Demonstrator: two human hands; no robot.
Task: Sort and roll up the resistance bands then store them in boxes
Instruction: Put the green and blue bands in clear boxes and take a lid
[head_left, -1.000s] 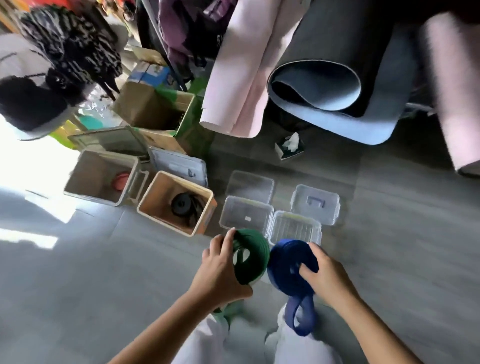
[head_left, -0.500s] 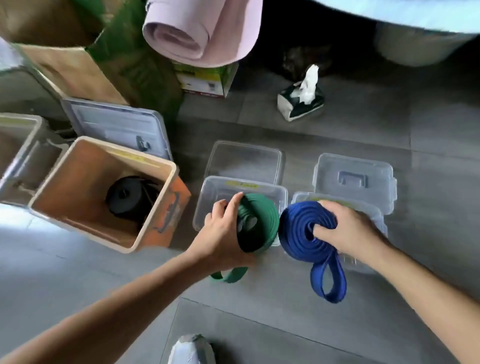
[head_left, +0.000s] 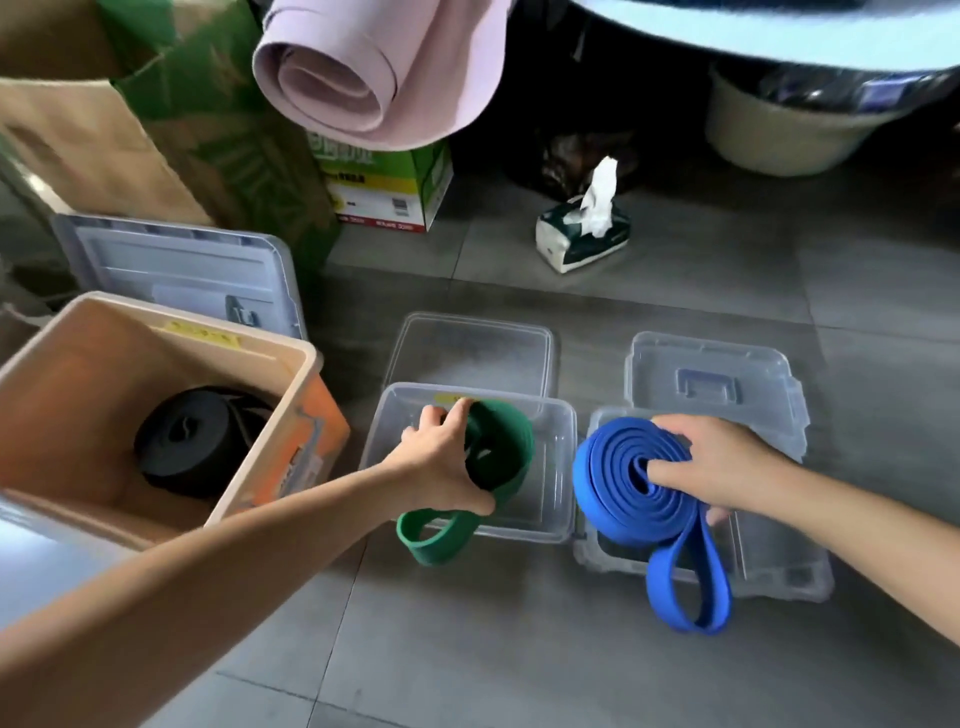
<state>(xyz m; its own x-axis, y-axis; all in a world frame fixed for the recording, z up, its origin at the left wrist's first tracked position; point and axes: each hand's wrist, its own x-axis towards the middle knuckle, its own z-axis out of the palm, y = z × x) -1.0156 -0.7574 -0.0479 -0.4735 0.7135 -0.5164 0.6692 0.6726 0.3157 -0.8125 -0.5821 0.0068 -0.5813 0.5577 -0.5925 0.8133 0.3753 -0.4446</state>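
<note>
My left hand (head_left: 441, 462) grips a rolled green band (head_left: 511, 452) over the left clear box (head_left: 563, 467); its loose end loops out past the box's front edge. My right hand (head_left: 717, 467) grips a rolled blue band (head_left: 618, 483) over the right clear box (head_left: 779, 571), fingers tucked into the coil's centre, and a blue loop hangs down in front. A rolled black band (head_left: 197, 441) lies inside the tan bin (head_left: 291, 358) at the left.
Two clear lids (head_left: 472, 348) (head_left: 711, 379) lie behind the clear boxes. A grey lid (head_left: 176, 270) leans behind the tan bin. A tissue pack (head_left: 582, 234), a small carton (head_left: 389, 197), a paper bag (head_left: 78, 145) and a rolled pink mat (head_left: 363, 78) stand farther back on the grey tile floor.
Both hands have carried the rolled bands forward from near my lap to above the two clear boxes, and my view has moved closer to the boxes.
</note>
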